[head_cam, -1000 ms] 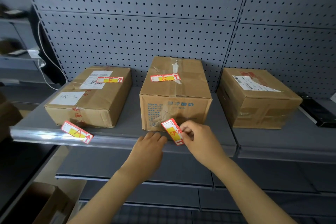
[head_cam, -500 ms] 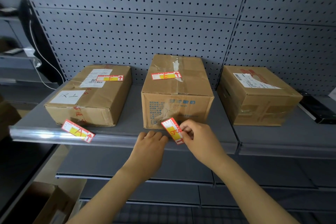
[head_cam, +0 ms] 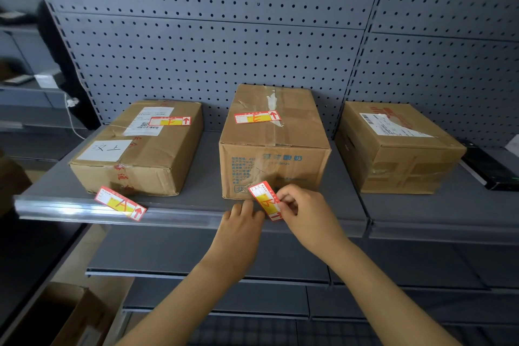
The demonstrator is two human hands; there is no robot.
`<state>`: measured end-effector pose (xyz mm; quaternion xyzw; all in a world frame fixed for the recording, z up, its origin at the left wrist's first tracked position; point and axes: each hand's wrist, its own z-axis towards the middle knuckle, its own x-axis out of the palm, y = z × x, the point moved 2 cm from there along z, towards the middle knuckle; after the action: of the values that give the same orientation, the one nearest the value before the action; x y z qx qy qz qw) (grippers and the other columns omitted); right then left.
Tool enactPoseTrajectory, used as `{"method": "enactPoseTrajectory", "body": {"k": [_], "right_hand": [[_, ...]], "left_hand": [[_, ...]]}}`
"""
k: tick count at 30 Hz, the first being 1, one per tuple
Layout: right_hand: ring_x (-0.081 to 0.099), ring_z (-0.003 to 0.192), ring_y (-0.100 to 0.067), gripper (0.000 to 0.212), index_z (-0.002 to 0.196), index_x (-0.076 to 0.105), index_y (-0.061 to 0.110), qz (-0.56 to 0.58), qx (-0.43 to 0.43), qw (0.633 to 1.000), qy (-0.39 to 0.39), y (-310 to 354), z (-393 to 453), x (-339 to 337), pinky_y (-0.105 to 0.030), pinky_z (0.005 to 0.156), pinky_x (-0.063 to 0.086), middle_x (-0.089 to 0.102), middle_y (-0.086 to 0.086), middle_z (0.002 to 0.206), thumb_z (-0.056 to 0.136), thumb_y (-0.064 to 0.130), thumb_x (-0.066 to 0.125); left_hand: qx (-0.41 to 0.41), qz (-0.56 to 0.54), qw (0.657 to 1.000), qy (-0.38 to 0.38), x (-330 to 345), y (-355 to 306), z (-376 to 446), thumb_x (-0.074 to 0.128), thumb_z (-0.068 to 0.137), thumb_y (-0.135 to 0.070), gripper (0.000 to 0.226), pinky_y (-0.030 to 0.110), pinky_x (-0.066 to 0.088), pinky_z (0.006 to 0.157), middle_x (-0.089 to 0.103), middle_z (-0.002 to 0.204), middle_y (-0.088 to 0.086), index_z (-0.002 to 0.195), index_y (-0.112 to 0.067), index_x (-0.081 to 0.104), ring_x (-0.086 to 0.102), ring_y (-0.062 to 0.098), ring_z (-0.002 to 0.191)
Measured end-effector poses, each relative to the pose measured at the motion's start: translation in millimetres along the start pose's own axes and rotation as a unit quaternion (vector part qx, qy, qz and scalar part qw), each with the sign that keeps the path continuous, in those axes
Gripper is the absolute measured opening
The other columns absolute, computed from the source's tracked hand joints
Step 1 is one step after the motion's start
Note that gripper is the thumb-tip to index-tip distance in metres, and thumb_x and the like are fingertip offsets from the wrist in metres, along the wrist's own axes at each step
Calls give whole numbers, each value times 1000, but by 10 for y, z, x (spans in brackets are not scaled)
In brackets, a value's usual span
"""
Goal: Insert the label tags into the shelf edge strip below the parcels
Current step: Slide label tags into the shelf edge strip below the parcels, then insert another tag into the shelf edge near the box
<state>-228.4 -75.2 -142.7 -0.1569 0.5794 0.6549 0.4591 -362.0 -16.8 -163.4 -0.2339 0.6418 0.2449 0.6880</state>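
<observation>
Three cardboard parcels stand on the grey shelf: left [head_cam: 140, 149], middle [head_cam: 273, 146], right [head_cam: 398, 149]. A clear edge strip [head_cam: 70, 209] runs along the shelf front. My right hand [head_cam: 306, 216] pinches a red-and-yellow label tag [head_cam: 266, 201], tilted, its lower end at the strip below the middle parcel. My left hand [head_cam: 238, 230] rests on the strip just left of it, fingers fairly straight. Another tag marked A [head_cam: 120, 203] lies askew on the strip below the left parcel. Tags also lie on top of the left parcel [head_cam: 170, 121] and the middle parcel [head_cam: 257, 117].
A pegboard wall [head_cam: 252, 36] backs the shelf. A black flat device [head_cam: 488, 167] lies at the far right of the shelf. Lower shelves [head_cam: 196, 272] run beneath my arms. An open cardboard box [head_cam: 56, 314] sits at the bottom left.
The view has shifted slightly. Both hands stay at the strip below the middle parcel, with the tag held at nearly the same tilt.
</observation>
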Motion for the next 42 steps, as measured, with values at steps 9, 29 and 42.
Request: {"method": "enactPoseTrajectory", "body": {"k": [9,29,42], "right_hand": [[56,81,-15,8,91,64,20,-109,-48,993,-19,51,-28,73,-34,68,49,64,1,85,88,17,59],[54,102,-20,28,114,62,18,-143,-45,989,-12,130,-70,52,-35,83,47,66,1,107,88,10,55],[55,104,-20,21,110,62,19,-164,77,982,-43,-105,-595,-555,-33,83,48,66,-1,107,89,22,59]], "left_hand": [[22,-10,1000,10,-57,49,-40,46,86,-5,45,34,40,91,40,133,5,129,-17,41,48,25,109],[52,30,998,-33,-137,116,-139,46,90,-16,28,31,42,86,58,119,1,116,-20,55,55,22,105],[113,-43,990,-79,-505,-407,183,50,89,-33,30,36,49,80,66,110,7,117,-23,52,60,31,102]]}}
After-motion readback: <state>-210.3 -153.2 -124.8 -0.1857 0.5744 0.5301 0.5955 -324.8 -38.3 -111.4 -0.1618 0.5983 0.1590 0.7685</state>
